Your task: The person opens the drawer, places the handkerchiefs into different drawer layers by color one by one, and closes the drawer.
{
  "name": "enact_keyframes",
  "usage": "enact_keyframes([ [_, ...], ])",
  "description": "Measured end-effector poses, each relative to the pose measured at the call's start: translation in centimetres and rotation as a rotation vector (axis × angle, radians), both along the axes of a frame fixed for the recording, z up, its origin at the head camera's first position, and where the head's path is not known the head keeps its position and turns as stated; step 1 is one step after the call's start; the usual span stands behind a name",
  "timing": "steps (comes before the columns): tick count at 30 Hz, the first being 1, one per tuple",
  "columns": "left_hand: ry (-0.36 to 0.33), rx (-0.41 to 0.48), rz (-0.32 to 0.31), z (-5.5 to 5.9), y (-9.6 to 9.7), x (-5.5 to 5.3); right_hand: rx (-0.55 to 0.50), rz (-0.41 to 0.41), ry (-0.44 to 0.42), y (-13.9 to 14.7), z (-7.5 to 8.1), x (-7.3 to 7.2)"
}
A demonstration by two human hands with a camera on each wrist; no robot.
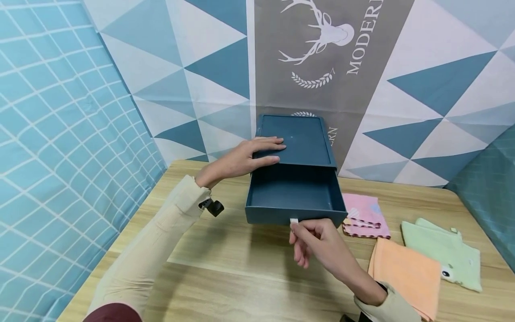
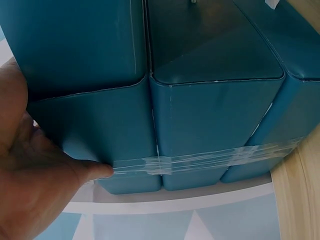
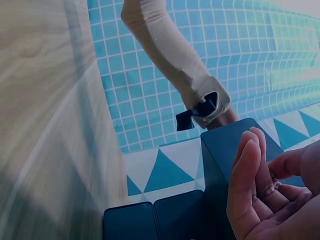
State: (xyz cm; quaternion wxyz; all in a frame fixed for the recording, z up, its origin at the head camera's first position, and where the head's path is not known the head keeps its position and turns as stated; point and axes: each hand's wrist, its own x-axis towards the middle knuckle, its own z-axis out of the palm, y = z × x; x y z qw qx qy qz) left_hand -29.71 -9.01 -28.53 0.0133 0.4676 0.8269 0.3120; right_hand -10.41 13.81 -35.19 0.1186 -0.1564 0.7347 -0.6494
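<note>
Dark blue drawer [image 1: 269, 215] juts from the cabinet [image 1: 301, 143]; we pinch its white tab [image 1: 294, 220] with our right hand [image 1: 322, 243], left hand [image 1: 254, 155] resting straight-fingered atop the cabinet. Opening looks largely done; three cloths [image 1: 406, 275] lie untouched right of the cabinet.

Left grip [image 1: 257, 153] with fingers extended, right grip [image 1: 319, 243] pinched.

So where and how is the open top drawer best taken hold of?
Likely by the white tab, pinched from the near side: it sits about midway along the drawer front, facing the right hand, whose thumb is at it.
</note>
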Motion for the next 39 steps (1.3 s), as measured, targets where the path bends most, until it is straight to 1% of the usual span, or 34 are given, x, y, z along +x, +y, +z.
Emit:
enact_keyframes([
  [8,0.009,-0.005,0.015,-0.1,0.2,-0.1,0.024,0.001,-0.022,0.1,0.4,1.4],
  [14,0.014,-0.002,0.016,0.1,0.2,-0.1,0.012,0.033,-0.030,0.4,0.4,2.7],
  [19,0.023,0.000,0.012,0.1,0.2,-0.1,-0.002,0.040,-0.056,0.3,0.2,3.2],
  [25,0.021,-0.009,0.015,0.0,0.2,-0.1,0.005,0.063,-0.091,0.5,0.1,3.6],
  [29,0.020,-0.004,0.018,-0.1,0.2,-0.1,0.047,0.064,-0.126,0.9,0.0,3.7],
  [33,0.020,0.003,0.015,-0.1,0.2,0.0,0.109,0.089,-0.150,2.2,-0.1,3.9],
  [39,0.016,0.021,0.009,-0.3,0.1,0.0,0.243,0.095,-0.123,5.6,0.0,4.3],
])
